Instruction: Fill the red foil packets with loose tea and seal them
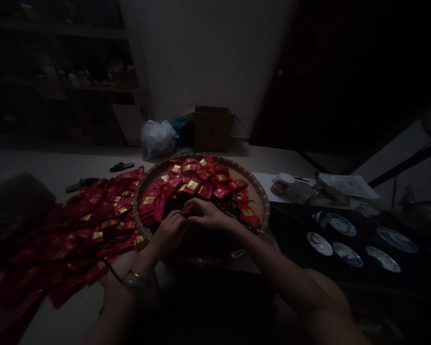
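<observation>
My left hand [171, 231] and my right hand [207, 214] meet over the near half of a round woven bamboo tray [264, 196]. Both have their fingers curled and pinched together. Whatever they hold between them is small and lost in the dark. Red packets [192, 184] with gold labels are heaped in the tray beyond my hands, and a neat stack of red packets [151, 211] stands left of them. A dark slim tool [249, 225], with what looks like a white cord at its end, lies by my right wrist. Deep shadow hides the tray's near part.
More red packets [104, 225] spread over the floor to the left, near dark slippers [122, 166]. A cardboard box [213, 129] and white plastic bag [158, 138] stand by the wall. Right, patterned plates [341, 224] and a lidded jar [283, 183] sit on a low dark table.
</observation>
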Demonstrator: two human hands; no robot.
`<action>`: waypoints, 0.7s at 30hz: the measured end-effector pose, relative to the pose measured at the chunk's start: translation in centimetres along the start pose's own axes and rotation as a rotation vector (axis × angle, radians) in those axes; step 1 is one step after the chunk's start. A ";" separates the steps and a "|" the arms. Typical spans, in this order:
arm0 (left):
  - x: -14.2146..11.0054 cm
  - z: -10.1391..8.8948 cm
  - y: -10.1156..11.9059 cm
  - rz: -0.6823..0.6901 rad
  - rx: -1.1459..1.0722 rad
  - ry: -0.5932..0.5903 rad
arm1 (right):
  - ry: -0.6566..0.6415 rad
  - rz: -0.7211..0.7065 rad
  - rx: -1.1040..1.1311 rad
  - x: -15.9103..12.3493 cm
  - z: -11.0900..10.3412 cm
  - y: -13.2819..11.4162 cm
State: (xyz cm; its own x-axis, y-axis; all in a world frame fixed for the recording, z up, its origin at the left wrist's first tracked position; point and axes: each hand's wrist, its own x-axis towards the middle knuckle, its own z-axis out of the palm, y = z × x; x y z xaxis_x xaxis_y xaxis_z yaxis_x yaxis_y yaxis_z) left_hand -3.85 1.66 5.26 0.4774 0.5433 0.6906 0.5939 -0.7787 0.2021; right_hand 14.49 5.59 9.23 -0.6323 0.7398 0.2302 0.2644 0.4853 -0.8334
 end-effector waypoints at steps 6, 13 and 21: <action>0.0 -0.2 0.3 0.026 0.032 -0.046 | -0.104 -0.039 -0.348 -2.3 -0.1 -1.3; 0.2 0.1 -0.1 0.025 0.008 -0.128 | -0.353 -0.038 -0.560 -0.9 0.2 -0.3; 0.0 -0.9 0.2 -0.113 -0.097 -0.329 | -0.141 0.278 -0.383 -3.7 -1.0 5.2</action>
State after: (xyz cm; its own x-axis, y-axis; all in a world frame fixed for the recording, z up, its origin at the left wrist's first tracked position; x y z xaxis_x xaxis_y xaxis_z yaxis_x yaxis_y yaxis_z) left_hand -4.34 1.24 5.93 0.6049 0.6871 0.4025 0.5978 -0.7257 0.3404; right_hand 18.88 5.84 4.52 -0.5850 0.8082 -0.0672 0.6694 0.4344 -0.6026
